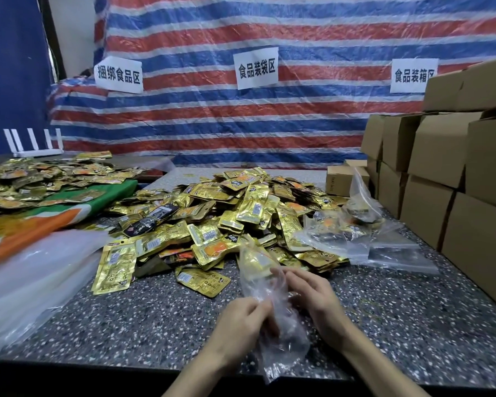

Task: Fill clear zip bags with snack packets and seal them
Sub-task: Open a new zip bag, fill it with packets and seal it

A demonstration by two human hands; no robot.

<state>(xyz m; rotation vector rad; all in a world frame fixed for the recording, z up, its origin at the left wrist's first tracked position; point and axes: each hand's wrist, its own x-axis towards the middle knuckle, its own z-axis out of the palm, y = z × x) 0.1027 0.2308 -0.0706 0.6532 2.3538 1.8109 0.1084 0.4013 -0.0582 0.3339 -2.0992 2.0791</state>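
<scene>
A crumpled clear zip bag (272, 333) hangs between my hands above the speckled table's front edge. My left hand (241, 322) pinches its left side with curled fingers. My right hand (312, 296) grips the right side, fingers bent around the plastic. The bag's upper end (255, 259) rises in front of a big heap of gold snack packets (235, 213) in the middle of the table. Whether a packet is inside the bag I cannot tell. Clear bags holding packets (352, 222) lie to the right of the heap.
Stacked cardboard boxes (441, 173) wall off the right side. A stack of flat clear bags (35, 276) lies at the left, beside a green and orange sheet (55, 213) with more gold packets. A striped tarp with paper signs hangs behind. A white router stands far left.
</scene>
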